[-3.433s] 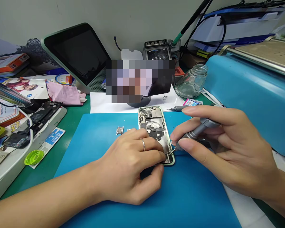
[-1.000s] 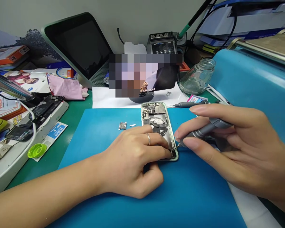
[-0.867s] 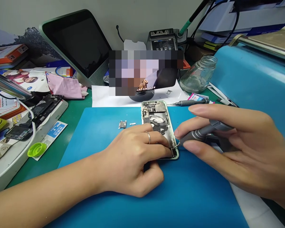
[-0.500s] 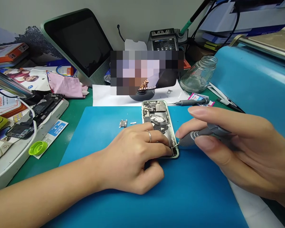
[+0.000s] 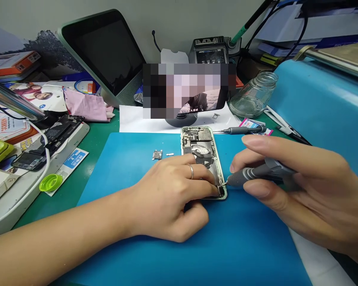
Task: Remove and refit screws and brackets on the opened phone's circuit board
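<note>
An opened phone (image 5: 200,149) with its insides bared lies lengthwise on a blue mat (image 5: 131,167). My left hand (image 5: 170,194), a ring on one finger, lies over the phone's near end with its fingers pressed down on it and the thumb curled under. My right hand (image 5: 298,190) grips a grey screwdriver (image 5: 250,174). Its tip touches the phone's near right corner. The lower half of the phone is hidden by my left fingers.
Two small loose parts (image 5: 157,154) lie on the mat left of the phone. A second screwdriver (image 5: 241,130) and a glass jar (image 5: 253,95) are behind. A blue machine (image 5: 322,103) fills the right. A tablet (image 5: 107,55), a dismantled phone (image 5: 47,143) and a green cap (image 5: 50,182) sit left.
Both hands keep their places on the phone. My right fingers shifted round the screwdriver's shaft, and the view slid slightly so everything sits a little further right.
</note>
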